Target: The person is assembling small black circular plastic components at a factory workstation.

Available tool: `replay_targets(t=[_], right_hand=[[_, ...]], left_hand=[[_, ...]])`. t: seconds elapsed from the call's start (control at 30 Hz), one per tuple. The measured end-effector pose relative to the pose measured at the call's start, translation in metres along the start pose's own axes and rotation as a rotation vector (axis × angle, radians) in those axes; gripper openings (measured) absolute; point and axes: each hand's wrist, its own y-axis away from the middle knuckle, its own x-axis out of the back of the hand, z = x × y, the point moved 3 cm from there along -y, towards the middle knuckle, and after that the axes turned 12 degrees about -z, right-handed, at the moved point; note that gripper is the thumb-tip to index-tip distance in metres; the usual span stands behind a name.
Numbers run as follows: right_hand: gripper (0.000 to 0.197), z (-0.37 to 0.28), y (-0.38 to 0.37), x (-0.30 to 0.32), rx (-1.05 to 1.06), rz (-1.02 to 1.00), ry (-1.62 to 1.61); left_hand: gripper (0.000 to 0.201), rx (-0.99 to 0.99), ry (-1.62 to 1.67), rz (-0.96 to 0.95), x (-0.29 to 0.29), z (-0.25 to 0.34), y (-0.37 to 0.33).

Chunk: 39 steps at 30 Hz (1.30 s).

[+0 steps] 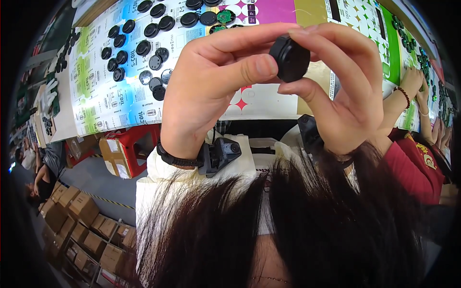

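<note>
Though between fingers (pixel 326 56), black disc (pixel 292 61) partly free-edged.

The blue-and-white sheet (pixel 134 95) carried dark and white lettering, repeated in several places. On the magenta panel (pixel 277 12) stood small dark labels. The red shirt (pixel 417 165) bore yellow print, only partly visible.

Red stool (pixel 131 140), taped carton (pixel 114 157) beside it, brown boxes (pixel 83 205), striped floor tape (pixel 109 200), co-worker's red sleeve (pixel 412 169)

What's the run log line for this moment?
left hand: holding black round part | right hand: same part | table: more round parts
</note>
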Motion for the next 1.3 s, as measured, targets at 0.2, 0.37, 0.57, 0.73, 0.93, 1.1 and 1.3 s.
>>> replay_targets(t=[0.2, 0.37, 0.57, 0.73, 0.93, 1.1, 1.3], right_hand=[[0.043, -0.001, 0.000, 0.000, -0.010, -0.023, -0.023], [0.042, -0.002, 0.000, 0.001, -0.017, -0.041, 0.027], [0.040, 0.001, -0.001, -0.009, -0.054, -0.021, 0.071], [0.040, 0.008, 0.004, -0.030, 0.019, 0.057, 0.066], [0.037, 0.016, 0.012, -0.058, -0.397, 0.107, -0.782], [0.034, 0.020, 0.003, -0.077, -0.575, 0.047, -0.971], [0.031, 0.018, -0.030, -0.128, -0.276, -0.378, -0.229]], left_hand=[[0.062, 0.004, 0.002, 0.014, -0.001, 0.000, 0.001], [0.056, -0.001, 0.010, 0.021, -0.002, 0.001, 0.002], [0.036, -0.025, -0.120, 0.211, -0.012, -0.001, 0.008], [0.022, -0.151, -0.328, 0.361, -0.018, 0.000, 0.011], [0.017, -0.269, -0.497, 0.434, -0.007, -0.003, 0.018], [0.019, -0.211, -0.540, 0.485, 0.009, -0.009, 0.025], [0.021, 0.062, -0.700, 0.843, 0.127, 0.009, 0.110]])
